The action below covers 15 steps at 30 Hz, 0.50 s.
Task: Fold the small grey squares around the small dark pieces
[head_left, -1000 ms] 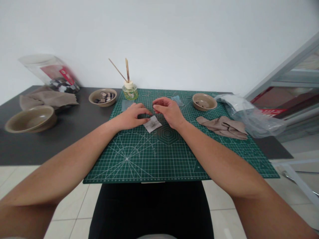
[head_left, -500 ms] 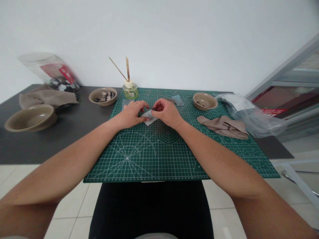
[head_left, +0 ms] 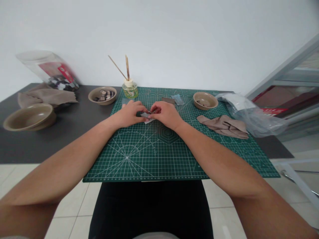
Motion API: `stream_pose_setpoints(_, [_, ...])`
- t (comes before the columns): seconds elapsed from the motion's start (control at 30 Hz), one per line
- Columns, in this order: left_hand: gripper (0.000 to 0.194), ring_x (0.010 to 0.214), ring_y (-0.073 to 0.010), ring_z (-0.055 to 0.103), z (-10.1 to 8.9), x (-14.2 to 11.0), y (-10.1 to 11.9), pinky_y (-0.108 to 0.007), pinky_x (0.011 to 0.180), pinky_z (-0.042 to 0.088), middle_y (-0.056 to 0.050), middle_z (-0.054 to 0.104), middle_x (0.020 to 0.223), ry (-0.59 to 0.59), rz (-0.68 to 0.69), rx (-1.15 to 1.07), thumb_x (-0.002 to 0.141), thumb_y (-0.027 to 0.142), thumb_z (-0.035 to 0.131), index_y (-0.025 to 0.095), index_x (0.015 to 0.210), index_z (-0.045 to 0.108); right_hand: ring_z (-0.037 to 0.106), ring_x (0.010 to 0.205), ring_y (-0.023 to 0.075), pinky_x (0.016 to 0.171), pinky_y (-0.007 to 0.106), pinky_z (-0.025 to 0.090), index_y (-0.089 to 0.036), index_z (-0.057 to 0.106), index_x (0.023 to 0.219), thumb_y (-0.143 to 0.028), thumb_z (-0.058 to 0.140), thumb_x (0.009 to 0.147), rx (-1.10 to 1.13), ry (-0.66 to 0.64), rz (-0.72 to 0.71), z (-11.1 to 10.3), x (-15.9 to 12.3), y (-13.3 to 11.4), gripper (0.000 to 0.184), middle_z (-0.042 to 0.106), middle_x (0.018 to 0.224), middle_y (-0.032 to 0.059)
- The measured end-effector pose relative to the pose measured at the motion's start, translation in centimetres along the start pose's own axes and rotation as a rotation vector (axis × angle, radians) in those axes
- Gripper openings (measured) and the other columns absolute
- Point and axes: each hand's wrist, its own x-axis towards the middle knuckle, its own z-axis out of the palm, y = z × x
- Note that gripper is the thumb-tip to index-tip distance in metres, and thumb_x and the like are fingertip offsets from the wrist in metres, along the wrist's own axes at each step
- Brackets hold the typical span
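Both my hands meet over the upper middle of the green cutting mat [head_left: 179,159]. Between them lies a small pale sheet [head_left: 149,121], like thin paper or a flat packet, mostly hidden by my fingers. My left hand [head_left: 133,113] grips the sheet's left side between thumb and fingers. My right hand [head_left: 165,114] is closed in a pinch at the sheet's upper right. A tiny dark bit shows at its fingertips, too small to name. Just beyond the right hand are a brown cloth-like piece [head_left: 168,100] and a light-blue packet [head_left: 177,99].
Left: a bowl of small round pieces [head_left: 103,95], another bowl [head_left: 30,117], a brown cloth [head_left: 47,96] and a clear bag [head_left: 53,71]. A reed diffuser [head_left: 130,89] stands behind. Right: a small bowl [head_left: 205,101], a crumpled cloth [head_left: 224,126] and a plastic bag [head_left: 251,116].
My hands have drawn slightly closer together, the right moving a little left and down. Less of the pale sheet shows, and more of the brown piece behind is uncovered.
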Motion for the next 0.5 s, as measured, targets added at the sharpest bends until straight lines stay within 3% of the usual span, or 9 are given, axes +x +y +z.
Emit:
stream_pose_setpoints(0.27, [0.041,0.109,-0.0299,0.05,0.2,0.1,-0.3,-0.046,0.099,0.033,-0.008,0.067,0.119,-0.008,0.053,-0.052,0.086,0.055,0.064,0.025,0.113,0.074,0.068,0.079,0.0169,0.08,0.032,0.05,-0.02,0.072,0.082,-0.015,0.084,0.07,-0.037,-0.108,0.064,0.0,-0.1,-0.2,0.017,0.072,0.084,0.0007])
stream_pose_setpoints(0.5, [0.05,0.112,-0.0322,0.049,0.1,0.0,-0.1,-0.047,0.099,0.035,-0.01,0.062,0.117,-0.016,0.013,-0.054,0.083,0.06,0.066,0.026,0.118,0.074,0.064,0.073,0.0142,0.073,0.03,0.051,-0.019,0.066,0.108,-0.017,0.082,0.067,0.09,-0.113,0.082,-0.2,-0.3,0.9,0.044,0.076,0.097,0.0032])
